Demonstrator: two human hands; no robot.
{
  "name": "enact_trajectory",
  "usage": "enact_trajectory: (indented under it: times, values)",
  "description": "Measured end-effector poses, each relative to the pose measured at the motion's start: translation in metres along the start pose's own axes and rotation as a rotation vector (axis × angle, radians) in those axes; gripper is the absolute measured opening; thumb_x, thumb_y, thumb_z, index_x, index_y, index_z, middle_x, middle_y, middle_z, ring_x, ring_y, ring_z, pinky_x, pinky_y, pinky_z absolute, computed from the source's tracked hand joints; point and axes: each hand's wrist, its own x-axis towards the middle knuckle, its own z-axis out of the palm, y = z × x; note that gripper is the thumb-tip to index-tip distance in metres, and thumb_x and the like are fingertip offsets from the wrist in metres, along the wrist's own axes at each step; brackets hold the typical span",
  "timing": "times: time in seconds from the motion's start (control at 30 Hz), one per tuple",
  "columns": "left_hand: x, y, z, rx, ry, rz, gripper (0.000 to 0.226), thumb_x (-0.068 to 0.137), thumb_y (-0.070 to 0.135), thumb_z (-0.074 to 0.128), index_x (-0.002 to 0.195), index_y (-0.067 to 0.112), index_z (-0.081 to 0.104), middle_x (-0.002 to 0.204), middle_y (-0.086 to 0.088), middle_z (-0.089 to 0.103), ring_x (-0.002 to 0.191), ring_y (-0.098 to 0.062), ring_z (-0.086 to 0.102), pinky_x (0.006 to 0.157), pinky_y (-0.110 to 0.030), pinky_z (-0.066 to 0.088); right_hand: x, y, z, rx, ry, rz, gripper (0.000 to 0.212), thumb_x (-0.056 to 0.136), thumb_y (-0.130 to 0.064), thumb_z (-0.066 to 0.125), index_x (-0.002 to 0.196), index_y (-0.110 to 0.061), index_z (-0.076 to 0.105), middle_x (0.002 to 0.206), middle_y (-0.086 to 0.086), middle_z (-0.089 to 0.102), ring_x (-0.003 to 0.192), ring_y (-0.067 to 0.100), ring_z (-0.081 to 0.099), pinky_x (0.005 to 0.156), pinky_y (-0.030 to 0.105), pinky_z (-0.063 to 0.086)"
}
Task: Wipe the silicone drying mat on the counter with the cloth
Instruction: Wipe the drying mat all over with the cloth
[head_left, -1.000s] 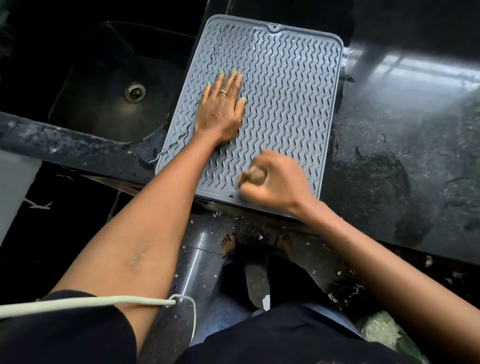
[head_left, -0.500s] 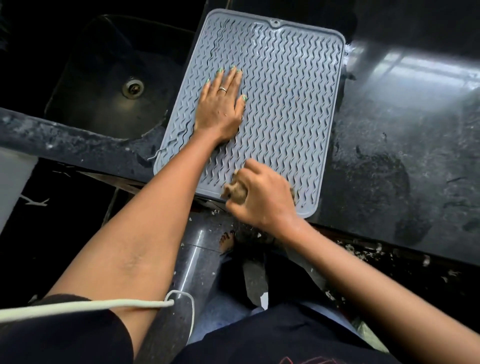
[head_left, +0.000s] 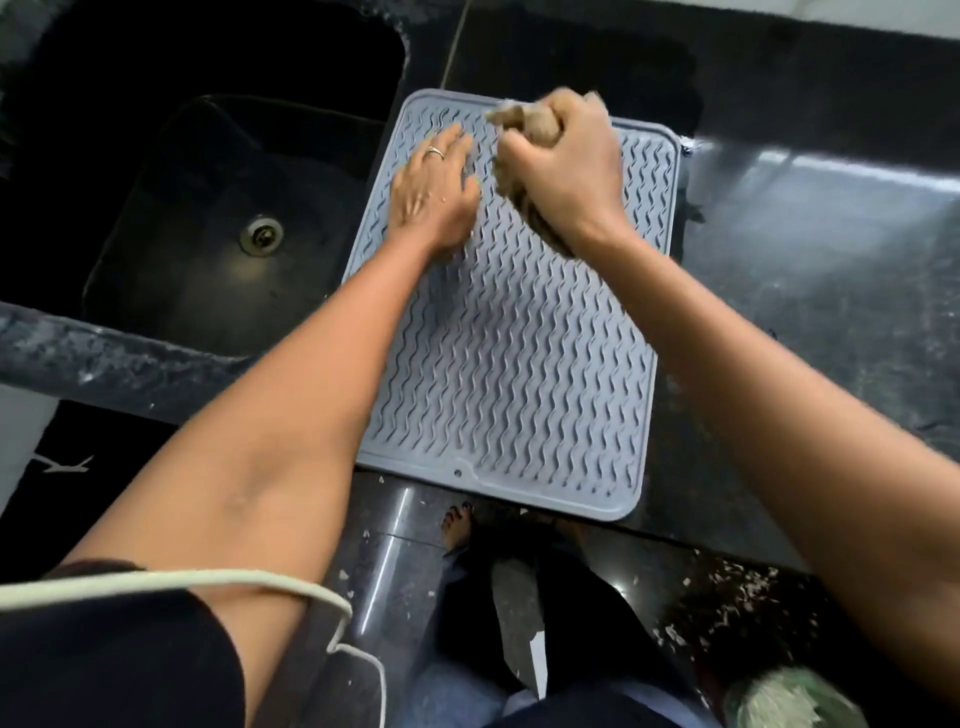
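A grey silicone drying mat (head_left: 514, 364) with wavy ridges lies on the dark counter, right of the sink. My left hand (head_left: 431, 192) rests flat on the mat's far left part, fingers straight, a ring on one finger. My right hand (head_left: 566, 166) grips a bunched brown cloth (head_left: 535, 130) and presses it onto the mat near its far edge, just right of my left hand. Most of the cloth is hidden inside the fist.
A black sink (head_left: 228, 223) with a metal drain (head_left: 261, 236) lies to the left. Dark polished counter (head_left: 831, 291) extends to the right. The mat's near edge overhangs the counter front. Below are my feet, floor debris and a white cord (head_left: 208, 579).
My right hand with the cloth has swept from the mat's near edge up to its far edge. My left hand stays flat on the mat's far left part.
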Motion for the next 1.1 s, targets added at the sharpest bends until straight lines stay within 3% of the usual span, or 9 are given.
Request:
enact_trajectory:
  times: [0.1, 0.17, 0.4, 0.57, 0.7, 0.8, 0.93, 1.0, 1.1]
  values:
    - [0.02, -0.016, 0.003, 0.085, -0.057, 0.029, 0.055, 0.101, 0.035, 0.031, 0.152, 0.019, 0.02, 0.161, -0.001, 0.019, 0.148, -0.022, 0.015, 0.12, -0.042, 0.013, 0.056, 0.02, 0.022, -0.315, -0.023, -0.019, 0.037, 0.081, -0.039, 0.057, 0.114, -0.021, 0.057, 0.123, 0.003, 0.046, 0.112, 0.022, 0.044, 0.094, 0.036, 0.039]
    - [0.025, -0.024, 0.008, 0.104, -0.034, 0.076, 0.055, 0.101, 0.039, 0.026, 0.153, 0.022, 0.017, 0.161, 0.0, 0.017, 0.149, -0.02, 0.013, 0.12, -0.039, 0.009, 0.075, 0.04, 0.035, -0.466, -0.075, -0.005, 0.04, 0.084, -0.039, 0.057, 0.12, -0.023, 0.052, 0.128, 0.003, 0.042, 0.117, 0.024, 0.038, 0.094, 0.039, 0.032]
    - [0.031, -0.033, 0.018, 0.109, 0.023, 0.122, 0.055, 0.1, 0.037, 0.022, 0.153, 0.023, 0.016, 0.161, 0.001, 0.017, 0.149, -0.018, 0.011, 0.12, -0.038, 0.005, 0.094, 0.055, 0.059, -0.591, 0.066, -0.157, 0.029, 0.077, -0.039, 0.057, 0.096, -0.019, 0.062, 0.112, 0.002, 0.051, 0.104, 0.021, 0.045, 0.086, 0.04, 0.038]
    - [0.031, -0.032, 0.017, 0.095, 0.023, 0.114, 0.053, 0.101, 0.028, 0.021, 0.153, 0.02, 0.014, 0.161, 0.002, 0.015, 0.149, -0.017, 0.011, 0.121, -0.037, 0.004, 0.035, 0.05, 0.042, -0.402, -0.116, -0.231, 0.018, 0.076, -0.028, 0.064, 0.082, -0.012, 0.065, 0.098, 0.003, 0.057, 0.087, 0.017, 0.051, 0.077, 0.037, 0.048]
    - [0.032, -0.031, 0.018, 0.061, 0.045, 0.097, 0.052, 0.101, 0.026, 0.024, 0.153, 0.021, 0.018, 0.161, 0.004, 0.017, 0.149, -0.015, 0.012, 0.121, -0.036, 0.004, -0.041, 0.043, 0.032, -0.437, -0.275, -0.371, 0.02, 0.076, -0.029, 0.067, 0.082, -0.009, 0.068, 0.088, 0.003, 0.058, 0.077, 0.016, 0.048, 0.068, 0.03, 0.038]
    - [0.031, -0.03, 0.018, 0.022, 0.064, 0.086, 0.052, 0.101, 0.025, 0.026, 0.152, 0.022, 0.021, 0.16, 0.004, 0.019, 0.149, -0.014, 0.013, 0.12, -0.034, 0.004, -0.04, 0.034, 0.023, -0.369, -0.392, -0.296, 0.017, 0.075, -0.031, 0.064, 0.077, -0.014, 0.067, 0.083, 0.001, 0.056, 0.073, 0.018, 0.051, 0.062, 0.032, 0.043]
    - [0.033, -0.032, 0.017, -0.053, 0.085, 0.073, 0.052, 0.099, 0.023, 0.028, 0.151, 0.02, 0.027, 0.159, 0.001, 0.023, 0.148, -0.014, 0.016, 0.12, -0.033, 0.006, 0.021, 0.023, 0.028, -0.022, -0.037, -0.117, 0.013, 0.075, -0.027, 0.058, 0.063, -0.031, 0.058, 0.089, 0.004, 0.062, 0.084, 0.017, 0.057, 0.069, 0.034, 0.051]
    - [0.033, -0.032, 0.017, -0.073, 0.109, 0.071, 0.052, 0.099, 0.023, 0.028, 0.15, 0.019, 0.029, 0.159, 0.001, 0.025, 0.147, -0.013, 0.018, 0.12, -0.032, 0.006, 0.061, 0.026, 0.041, -0.151, 0.059, -0.092, 0.016, 0.078, -0.032, 0.057, 0.087, -0.026, 0.068, 0.1, 0.002, 0.06, 0.095, 0.016, 0.054, 0.079, 0.037, 0.05]
    - [0.034, -0.033, 0.018, -0.098, 0.123, 0.067, 0.051, 0.099, 0.022, 0.029, 0.149, 0.019, 0.031, 0.158, 0.002, 0.027, 0.147, -0.011, 0.02, 0.12, -0.03, 0.006, 0.092, 0.042, 0.063, -0.515, -0.034, -0.137, 0.03, 0.081, -0.038, 0.054, 0.102, -0.02, 0.065, 0.11, 0.002, 0.055, 0.106, 0.02, 0.048, 0.086, 0.037, 0.043]
